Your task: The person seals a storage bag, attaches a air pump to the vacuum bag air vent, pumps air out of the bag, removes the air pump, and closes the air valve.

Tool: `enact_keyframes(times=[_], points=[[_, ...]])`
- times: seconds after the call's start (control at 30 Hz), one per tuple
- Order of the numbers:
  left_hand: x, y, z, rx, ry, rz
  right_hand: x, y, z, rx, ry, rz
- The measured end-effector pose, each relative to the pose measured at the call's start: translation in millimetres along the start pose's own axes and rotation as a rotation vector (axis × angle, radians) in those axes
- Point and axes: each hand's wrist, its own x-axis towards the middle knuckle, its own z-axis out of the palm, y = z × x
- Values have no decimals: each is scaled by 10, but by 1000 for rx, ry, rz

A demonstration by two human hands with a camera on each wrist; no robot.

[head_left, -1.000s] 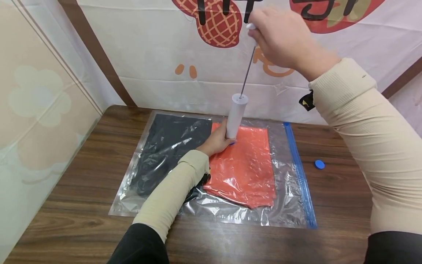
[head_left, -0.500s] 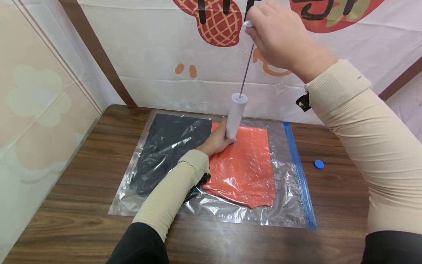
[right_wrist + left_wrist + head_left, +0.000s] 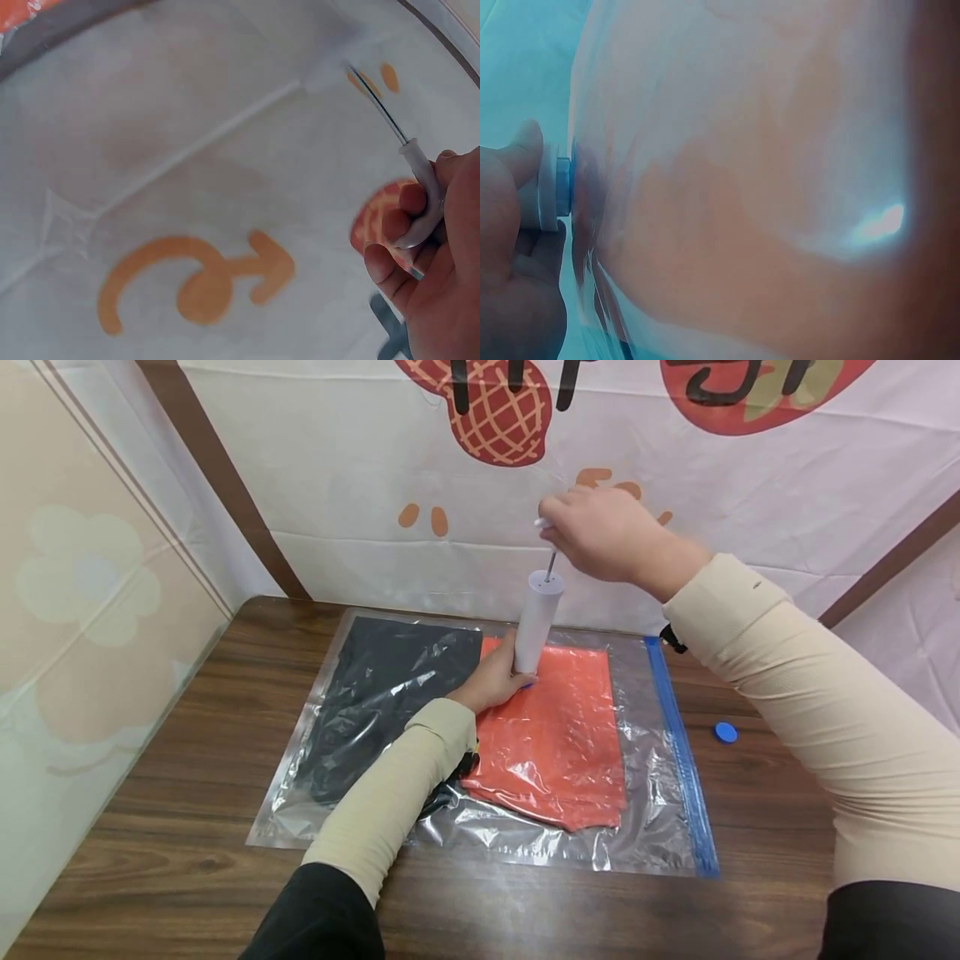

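A white hand pump (image 3: 537, 622) stands nearly upright on a clear vacuum storage bag (image 3: 645, 793), its foot at a blue valve (image 3: 564, 186). My left hand (image 3: 492, 681) grips the pump's barrel low down, thumb and fingers round it. Above, my right hand (image 3: 600, 535) holds the white pump handle (image 3: 426, 199) with curled fingers. A short length of the metal rod (image 3: 551, 566) shows between handle and barrel. Inside the bag lie folded black cloth (image 3: 405, 685) on the left and folded orange-red cloth (image 3: 562, 743) on the right.
A round blue cap (image 3: 726, 732) lies on the wooden table (image 3: 772, 793), right of the bag's blue zip edge (image 3: 678, 760). Behind the table hangs a printed white cloth (image 3: 345, 468), close to the pump.
My right hand has come down with the pump handle, sliding most of the rod into the barrel. My left hand, the barrel and the bag have stayed in place.
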Motion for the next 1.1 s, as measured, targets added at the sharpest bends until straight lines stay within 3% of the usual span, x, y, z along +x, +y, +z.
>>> enact_keyframes(times=[0.27,0.63,0.87,1.1], points=[[0,2,3,-19,-5,4,-22,-56,399,39,-14,-46],[-14,-3,-13,-34,-2,0,-6,-105,492,53,20,-35],[-17,4,-4,-29,3,1,4,-73,377,31,-8,-34],[-34,11,-8,-28,3,0,28,-48,-50,34,41,22]])
